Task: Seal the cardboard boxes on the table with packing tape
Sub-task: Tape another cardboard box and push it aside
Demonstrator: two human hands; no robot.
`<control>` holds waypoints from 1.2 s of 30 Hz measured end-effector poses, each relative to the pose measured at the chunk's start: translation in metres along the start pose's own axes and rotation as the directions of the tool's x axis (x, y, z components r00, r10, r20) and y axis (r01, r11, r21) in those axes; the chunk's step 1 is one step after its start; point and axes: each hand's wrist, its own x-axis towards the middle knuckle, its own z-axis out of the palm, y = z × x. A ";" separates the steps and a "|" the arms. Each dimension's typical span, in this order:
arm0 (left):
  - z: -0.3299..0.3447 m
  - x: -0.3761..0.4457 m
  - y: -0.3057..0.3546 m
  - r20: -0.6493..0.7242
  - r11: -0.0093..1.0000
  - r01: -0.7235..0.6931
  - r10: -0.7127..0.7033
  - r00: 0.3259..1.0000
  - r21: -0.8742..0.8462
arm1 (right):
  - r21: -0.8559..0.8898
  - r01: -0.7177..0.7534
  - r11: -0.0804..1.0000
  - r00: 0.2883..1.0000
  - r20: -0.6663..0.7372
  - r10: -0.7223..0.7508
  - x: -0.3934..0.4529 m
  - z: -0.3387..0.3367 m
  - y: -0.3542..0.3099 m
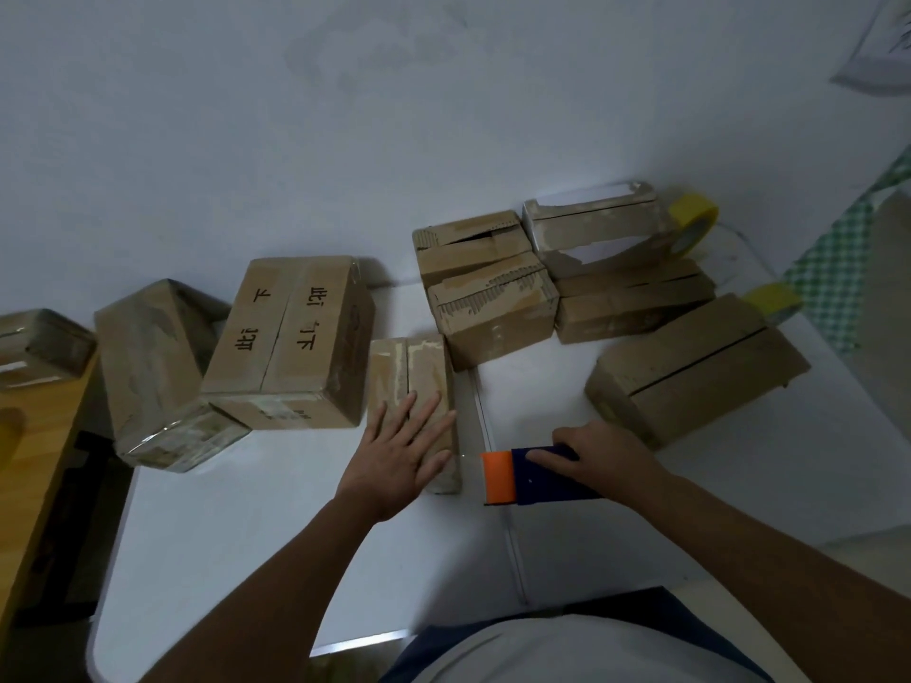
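Note:
A small narrow cardboard box [419, 367] lies in the middle of the white table [256, 534]. My left hand [402, 456] rests flat on its near end with the fingers spread. Just to its right, my right hand [599, 460] grips a blue and orange tape dispenser [522, 478], whose orange front points at the box's near right corner. Several more cardboard boxes lie around: a printed one [291, 337] at the left, a cluster [493, 303] behind, and a larger one [690, 367] at the right.
A yellow tape roll [692, 221] stands at the back right, and another [771, 300] shows behind the large right box. Two boxes wrapped in clear tape [157, 372] overhang the table's left edge, beside a wooden surface [29, 460]. A white wall stands behind.

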 end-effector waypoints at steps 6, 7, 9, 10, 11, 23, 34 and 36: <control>0.004 0.000 -0.004 -0.010 0.999 -0.003 0.002 1.000 -0.036 | -0.045 -0.025 0.999 1.000 0.012 0.026 -0.007 -0.012 0.007; 0.004 0.000 -0.004 -0.015 0.999 -0.003 0.003 1.000 -0.041 | -0.040 -0.034 0.999 0.999 0.009 0.034 -0.007 -0.012 0.008; 0.003 -0.001 -0.002 -0.021 0.999 -0.004 0.003 1.000 -0.048 | 0.016 -0.069 0.997 0.998 0.009 0.069 -0.008 -0.010 0.009; 0.004 -0.002 -0.001 -0.026 0.999 0.001 -0.002 1.000 -0.050 | 0.054 -0.090 0.994 0.996 0.011 0.090 -0.008 -0.009 0.008; 0.006 -0.003 0.000 -0.038 0.999 0.008 -0.010 0.999 -0.053 | 0.076 -0.112 0.991 0.994 0.014 0.111 -0.008 -0.009 0.007; 0.007 0.009 0.021 -0.284 0.924 -0.086 -0.025 0.959 -0.373 | -0.062 -0.110 0.992 0.991 0.066 0.114 -0.010 -0.026 -0.014; 0.010 0.007 0.032 -0.300 0.914 -0.027 -0.105 0.948 -0.405 | -0.179 -0.158 0.971 0.987 -0.005 0.160 0.002 0.005 -0.033; 0.009 0.007 0.034 -0.301 0.913 -0.022 -0.111 0.947 -0.407 | -0.160 -0.167 0.973 0.986 -0.004 0.169 0.006 0.007 -0.038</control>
